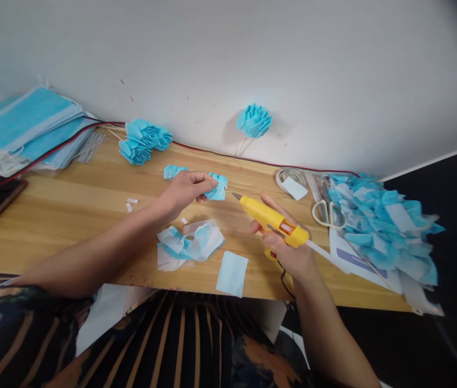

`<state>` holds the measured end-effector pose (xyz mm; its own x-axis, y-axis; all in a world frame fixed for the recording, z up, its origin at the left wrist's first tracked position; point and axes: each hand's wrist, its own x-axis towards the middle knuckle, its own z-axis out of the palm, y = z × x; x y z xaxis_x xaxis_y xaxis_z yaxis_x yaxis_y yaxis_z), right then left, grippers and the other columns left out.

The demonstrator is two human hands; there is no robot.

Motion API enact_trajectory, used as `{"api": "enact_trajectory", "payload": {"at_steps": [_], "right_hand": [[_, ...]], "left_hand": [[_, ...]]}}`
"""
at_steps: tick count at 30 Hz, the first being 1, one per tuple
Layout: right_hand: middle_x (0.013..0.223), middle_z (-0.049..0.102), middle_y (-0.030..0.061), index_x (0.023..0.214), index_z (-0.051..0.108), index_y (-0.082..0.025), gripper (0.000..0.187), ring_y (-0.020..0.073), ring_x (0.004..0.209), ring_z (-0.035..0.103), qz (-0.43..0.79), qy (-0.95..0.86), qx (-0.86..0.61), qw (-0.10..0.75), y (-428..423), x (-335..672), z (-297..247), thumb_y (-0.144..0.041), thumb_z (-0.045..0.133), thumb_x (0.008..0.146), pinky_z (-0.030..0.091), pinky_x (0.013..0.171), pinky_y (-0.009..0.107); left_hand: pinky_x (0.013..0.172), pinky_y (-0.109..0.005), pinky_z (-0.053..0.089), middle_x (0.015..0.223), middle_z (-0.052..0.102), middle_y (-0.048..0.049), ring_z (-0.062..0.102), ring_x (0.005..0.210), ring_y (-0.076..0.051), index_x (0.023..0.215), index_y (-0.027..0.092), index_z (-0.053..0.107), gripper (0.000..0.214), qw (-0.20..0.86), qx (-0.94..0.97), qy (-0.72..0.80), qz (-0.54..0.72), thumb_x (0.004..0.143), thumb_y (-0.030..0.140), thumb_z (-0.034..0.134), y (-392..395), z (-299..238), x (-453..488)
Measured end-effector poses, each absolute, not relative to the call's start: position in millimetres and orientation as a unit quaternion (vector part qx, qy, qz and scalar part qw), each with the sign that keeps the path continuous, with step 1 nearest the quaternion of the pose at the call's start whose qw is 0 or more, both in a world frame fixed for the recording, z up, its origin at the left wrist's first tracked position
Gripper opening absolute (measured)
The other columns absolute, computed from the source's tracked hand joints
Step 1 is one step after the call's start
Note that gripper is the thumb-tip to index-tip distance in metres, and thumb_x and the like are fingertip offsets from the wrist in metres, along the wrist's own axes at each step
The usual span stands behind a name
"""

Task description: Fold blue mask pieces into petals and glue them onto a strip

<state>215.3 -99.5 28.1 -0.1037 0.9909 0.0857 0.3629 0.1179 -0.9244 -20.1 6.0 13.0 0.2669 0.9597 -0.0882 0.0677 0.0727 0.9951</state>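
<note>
Left fingers (201,187) pinch a blue piece (219,191) while right fingers (275,241) wrap a yellow glue gun (268,214)

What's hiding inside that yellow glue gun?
A pale bit shows inside the yellow glue gun, which the right hand holds. A white stick pokes out of its back. The rest inside is covered by its casing.

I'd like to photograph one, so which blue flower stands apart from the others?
The single flower by the wall, beyond the yellow glue gun; it is raised above the table, while the other flowers lie bunched farther left.
</note>
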Motion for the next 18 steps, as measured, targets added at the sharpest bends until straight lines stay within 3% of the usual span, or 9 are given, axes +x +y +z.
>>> {"api": "enact_trajectory", "payload": {"at_steps": [2,5,8,11,14,18], "right_hand": [[0.088,0.074,0.0032,0.151,0.045,-0.026,0.068,0.0199,0.074,0.067,0.37,-0.639,-0.542,0.402,-100,221,23,-0.045,0.064,0.088,0.054,0.062,0.033],[0.09,0.073,0.0038,0.155,0.037,-0.026,0.076,0.0212,0.074,0.067,0.23,-0.674,-0.611,0.345,-98,243,18,-0.042,0.065,0.087,0.055,0.069,0.037],[0.104,0.073,0.0138,0.158,0.03,-0.016,0.085,0.0312,0.09,0.069,0.073,-0.705,-0.676,0.202,-97,284,14,-0.037,0.063,0.084,0.055,0.078,0.045],[0.125,0.067,0.0253,0.157,0.027,-0.005,0.087,0.04,0.111,0.065,0.03,-0.71,-0.7,0.066,-102,333,8,-0.032,0.061,0.082,0.054,0.087,0.052],[0.133,0.064,0.026,0.153,0.035,-0.005,0.084,0.0418,0.119,0.062,0.034,-0.708,-0.706,0.013,-111,378,1,-0.034,0.063,0.08,0.053,0.093,0.055],[0.122,0.07,0.0229,0.139,0.054,-0.013,0.063,0.0431,0.113,0.065,0.047,-0.724,-0.689,0.015,-117,399,11,-0.035,0.066,0.08,0.053,0.092,0.059]], "left_hand": [[0.056,-0.024,0.041,0.061,0.059,0.0001,0.051,0.058,-0.011,0.066,0.016,0.065,0.026,0.57,0.555,0.464,0.39,0.072,0.041,0.068,6,13,-20],[0.055,-0.024,0.04,0.059,0.058,0.0006,0.051,0.056,-0.011,0.067,0.016,0.065,0.027,0.572,0.554,0.465,0.388,0.072,0.042,0.068,7,13,-21],[0.056,-0.025,0.04,0.059,0.059,0.0003,0.052,0.056,-0.011,0.066,0.016,0.065,0.03,0.57,0.56,0.459,0.39,0.072,0.045,0.07,7,12,-23],[0.056,-0.025,0.041,0.058,0.059,0.0004,0.051,0.056,-0.011,0.064,0.017,0.064,0.032,0.565,0.57,0.452,0.388,0.072,0.046,0.072,7,11,-23],[0.056,-0.024,0.041,0.057,0.059,0.0005,0.051,0.055,-0.011,0.061,0.017,0.063,0.033,0.566,0.576,0.449,0.384,0.072,0.048,0.072,6,10,-21],[0.054,-0.024,0.04,0.057,0.059,0.0009,0.049,0.054,-0.01,0.066,0.017,0.067,0.034,0.574,0.58,0.442,0.371,0.068,0.05,0.075,2,11,-18]]}}
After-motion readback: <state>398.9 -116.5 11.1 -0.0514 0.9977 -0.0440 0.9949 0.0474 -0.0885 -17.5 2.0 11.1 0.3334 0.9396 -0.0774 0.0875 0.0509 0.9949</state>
